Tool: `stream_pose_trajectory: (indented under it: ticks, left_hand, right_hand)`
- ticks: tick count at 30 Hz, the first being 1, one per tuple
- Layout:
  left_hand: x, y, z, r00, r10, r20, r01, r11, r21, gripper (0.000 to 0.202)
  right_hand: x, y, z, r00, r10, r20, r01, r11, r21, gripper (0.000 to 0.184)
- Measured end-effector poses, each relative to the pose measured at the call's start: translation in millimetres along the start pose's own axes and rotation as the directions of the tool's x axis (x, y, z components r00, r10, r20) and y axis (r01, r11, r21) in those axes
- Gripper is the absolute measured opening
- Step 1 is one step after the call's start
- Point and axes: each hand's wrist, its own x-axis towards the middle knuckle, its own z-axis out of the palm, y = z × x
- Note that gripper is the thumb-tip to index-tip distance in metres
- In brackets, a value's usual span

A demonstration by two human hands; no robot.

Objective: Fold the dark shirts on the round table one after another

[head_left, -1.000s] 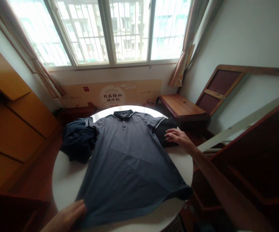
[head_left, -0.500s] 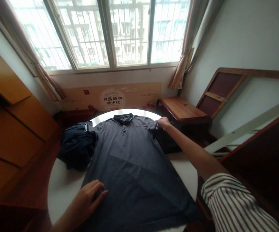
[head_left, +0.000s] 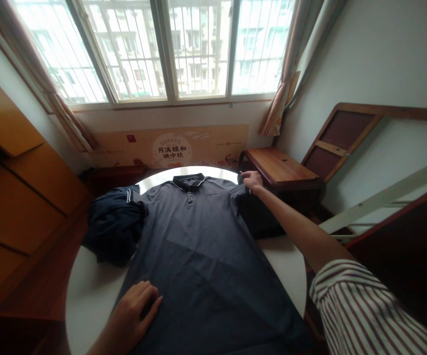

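Shirt (head_left: pixel 198 246) lies on table (head_left: pixel 87 276); right hand (head_left: pixel 252 181) pinches its far right sleeve (head_left: pixel 238 192); left hand (head_left: pixel 137 305), loosely parted, rests near left.

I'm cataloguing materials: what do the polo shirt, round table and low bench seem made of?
Polo shirt: matte, soft fabric, perhaps cotton blend, judging by its creases. Round table: smooth, glossy; its sheen suggests laminate, possibly plastic. Low bench: likely varnished wood, from its streaky brown top.

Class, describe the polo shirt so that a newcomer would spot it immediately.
In front of the barred window stands a round white table. Across it lies the polo shirt, collar nearest the window. Unlike the dark bundle at the left, it is spread out, buttons showing.
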Motion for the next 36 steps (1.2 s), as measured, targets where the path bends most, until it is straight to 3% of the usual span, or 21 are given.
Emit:
stream_pose_trajectory:
  ticks: [4,9,12,14,17,20,21,23,26,29,32,36]
  left_hand:
    - [0,-3,2.1,1.000,0.003,0.000,-0.003,1.000,0.009,0.017]
    - [0,0,3.0,1.000,-0.013,-0.007,0.013,1.000,0.008,0.018]
    - [6,5,-5.6,0.995,-0.049,0.086,0.051,0.998,-0.021,0.021]
    - [23,4,-16.6,0.980,-0.076,0.183,0.089,0.994,-0.062,0.025]
    - [78,-9,-34.0,0.977,-0.083,0.197,0.110,0.985,-0.130,0.032]
    - [163,-34,-41.6,0.989,-0.124,0.083,0.139,0.969,-0.207,0.030]
    - [194,-44,-40.8,0.980,-0.176,0.095,0.195,0.949,-0.247,0.026]
    - [252,-63,-34.4,0.902,-0.419,0.103,0.426,0.828,-0.365,0.015]
    - [316,-87,-16.6,0.831,-0.546,0.104,0.535,0.735,-0.416,0.036]
    - [348,-106,2.7,0.782,-0.608,0.134,0.594,0.665,-0.452,0.056]
    - [360,-122,16.2,0.760,-0.633,0.149,0.615,0.625,-0.480,0.068]
    - [371,-139,26.8,0.754,-0.643,0.132,0.617,0.625,-0.478,0.060]
  right_hand:
    - [-7,11,-5,0.997,-0.048,-0.067,0.041,0.993,-0.111,0.047]
    - [-16,20,4,0.999,-0.032,-0.018,0.027,0.966,-0.258,0.031]
    - [-12,12,10,0.997,-0.067,-0.031,0.053,0.942,-0.332,0.035]
    - [-5,-1,15,0.993,-0.118,0.003,0.111,0.929,-0.353,0.038]
    - [8,-23,31,0.976,-0.175,0.130,0.210,0.918,-0.337,0.033]
    - [20,-45,54,0.955,-0.192,0.227,0.257,0.916,-0.307,0.028]
    - [23,-51,62,0.950,-0.196,0.243,0.265,0.917,-0.299,0.028]
    - [28,-62,78,0.942,-0.208,0.264,0.281,0.918,-0.281,0.029]
    - [33,-73,99,0.932,-0.230,0.281,0.305,0.917,-0.259,0.030]
    - [35,-78,116,0.926,-0.239,0.294,0.316,0.914,-0.254,0.040]
    - [34,-78,129,0.922,-0.223,0.318,0.313,0.910,-0.271,0.053]
    - [32,-79,138,0.923,-0.188,0.337,0.296,0.904,-0.309,0.043]
